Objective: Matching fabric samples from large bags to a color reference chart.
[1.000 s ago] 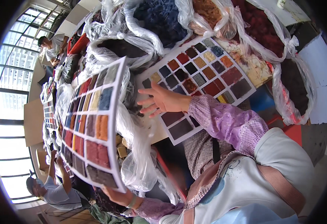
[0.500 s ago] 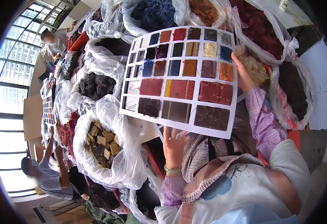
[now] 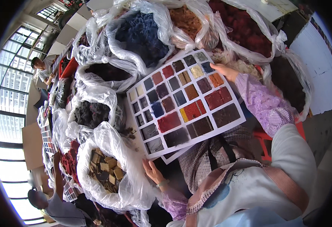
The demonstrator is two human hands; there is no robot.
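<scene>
Lower and turned a little since half a second ago, the white swatch board now slants over the checked cloth on the lap; the right hand has slid toward its upper right corner, and the left hand has shifted leftward, near its lower left corner. Translucent plastic bags line its far and left sides, rims crumpled and glossy: one holds fluffy blue scraps, another deep red scraps, and a nearer one blocky tan pieces with squarish faces. Thin and flat, the board carries a grid of rectangular patches, some plush like the red patch, some ribbed. The right hand grips the edge between its fingers; the left, fingers straight and slightly parted, grasps nothing, though whether its tips touch the corner is hard to tell. A smooth, pale bangle circles the left wrist.
</scene>
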